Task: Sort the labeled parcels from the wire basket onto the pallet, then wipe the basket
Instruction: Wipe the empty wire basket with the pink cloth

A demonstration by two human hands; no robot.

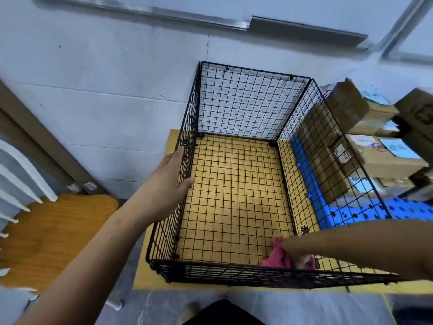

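- Far left: one chair [54, 231] with a wooden seat and white spindles, well apart from the basket.
- Next, left hand [168, 184] on the top edge of the left side panel, pinching it: straight fingers outside the mesh, thumb inside.
- Centre: one black wire basket [243, 109], upright and open at the top, resting on a yellow board [150, 266] that shows through the mesh floor.
- Long axis running away from the person toward the pale wall [105, 90], with the short back panel close against it.
- Near right corner of the basket floor: one pink cloth [278, 256], bunched, touching the mesh.
- Right hand [295, 248] reaching in over the right side panel and lying on the cloth; too blurred to tell whether the fingers curl or lie flat.
- Right of the basket: one blue pallet [410, 209], perforated, just beside the board.
- On the pallet: cardboard parcels [386, 151], stacked, at least four, exact count lost in blur; blue labels on some.
- Nearest parcel seen only through the right mesh panel, just beside it.
- Bottom edge: grey floor [293, 308] and a dark garment of the person.
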